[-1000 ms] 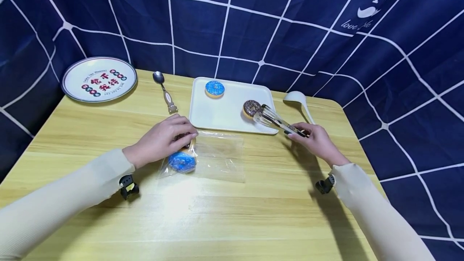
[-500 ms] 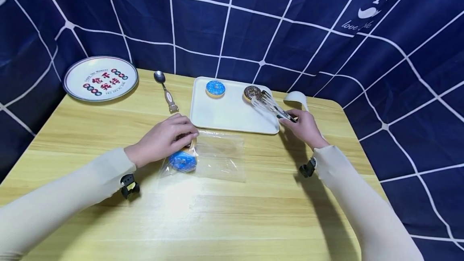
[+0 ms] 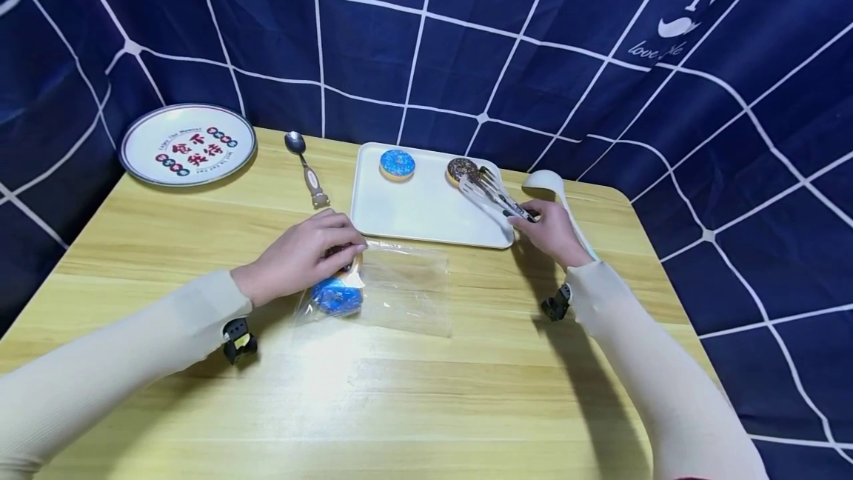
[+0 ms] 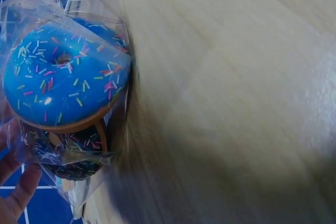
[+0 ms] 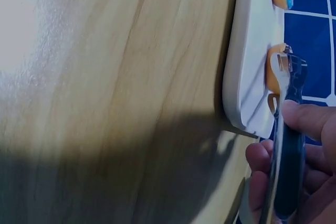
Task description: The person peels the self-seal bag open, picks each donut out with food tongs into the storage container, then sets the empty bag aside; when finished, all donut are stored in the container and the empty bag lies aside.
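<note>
My left hand (image 3: 303, 254) grips a clear plastic bag (image 3: 409, 291) at its left end, fingers curled over a chocolate doughnut (image 4: 81, 169) inside. Beside that one, also in the bag, lies a blue sprinkled doughnut (image 4: 68, 87). My right hand (image 3: 553, 232) holds a pair of tongs (image 3: 496, 195), thumb along the dark handle in the right wrist view. The tong ends reach over the white tray (image 3: 413, 210), right at the edge of another chocolate doughnut (image 3: 460, 167). A second blue doughnut (image 3: 397, 164) sits at the tray's back left.
A white ladle (image 3: 548, 182) lies just beyond my right hand. Left of the tray is a spoon (image 3: 306, 165), and a round printed plate (image 3: 189, 145) stands at the back left. Dark blue gridded cloth (image 3: 373, 43) hangs behind the wooden table (image 3: 413, 398).
My right hand has moved forward and left with the tongs. The chocolate doughnut on the tray has shifted toward the back. My left hand and the bag have stayed put.
</note>
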Tool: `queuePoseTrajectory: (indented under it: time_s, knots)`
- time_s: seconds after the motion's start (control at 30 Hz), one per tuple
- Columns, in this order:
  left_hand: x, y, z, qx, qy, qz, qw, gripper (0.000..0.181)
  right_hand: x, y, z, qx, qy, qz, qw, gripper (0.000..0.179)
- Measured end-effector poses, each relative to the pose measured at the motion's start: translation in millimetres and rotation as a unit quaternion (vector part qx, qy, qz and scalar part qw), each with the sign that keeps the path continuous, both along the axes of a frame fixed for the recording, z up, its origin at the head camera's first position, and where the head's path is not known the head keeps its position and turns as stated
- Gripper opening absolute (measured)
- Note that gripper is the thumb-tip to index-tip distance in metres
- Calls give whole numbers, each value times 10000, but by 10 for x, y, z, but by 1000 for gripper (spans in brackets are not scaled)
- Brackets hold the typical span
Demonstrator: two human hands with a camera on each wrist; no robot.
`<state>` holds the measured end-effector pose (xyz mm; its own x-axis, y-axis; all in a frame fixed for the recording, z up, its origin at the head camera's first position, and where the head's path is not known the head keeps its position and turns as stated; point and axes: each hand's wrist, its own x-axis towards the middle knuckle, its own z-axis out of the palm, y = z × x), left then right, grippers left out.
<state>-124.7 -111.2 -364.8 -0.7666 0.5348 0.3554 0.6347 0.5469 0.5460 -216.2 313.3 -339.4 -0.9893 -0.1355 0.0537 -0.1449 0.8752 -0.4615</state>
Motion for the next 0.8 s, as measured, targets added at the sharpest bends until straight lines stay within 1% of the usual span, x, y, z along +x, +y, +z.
queuePoseTrajectory:
  time_s: [0.3, 0.5, 0.57, 0.67, 0.8]
  knots:
    - [11, -11, -2, 56, 29, 31, 10000, 16, 29, -22, 13, -143, -231, -119, 9996, 33]
    - [13, -7, -2, 83, 26, 61, 9999, 16, 79, 21, 67, -122, -339, -202, 9991, 36]
    - [11, -4, 3, 109, 37, 65, 9999, 16, 93, 50, 88, -99, -300, -218, 9993, 38]
    - [9, -2, 7, 130, 41, 67, 9999, 16, 116, 114, 116, -111, -105, -171, 9997, 40]
    - [3, 0, 4, 124, 25, 74, 9999, 17, 166, 228, 158, -230, 224, 184, 9993, 34]
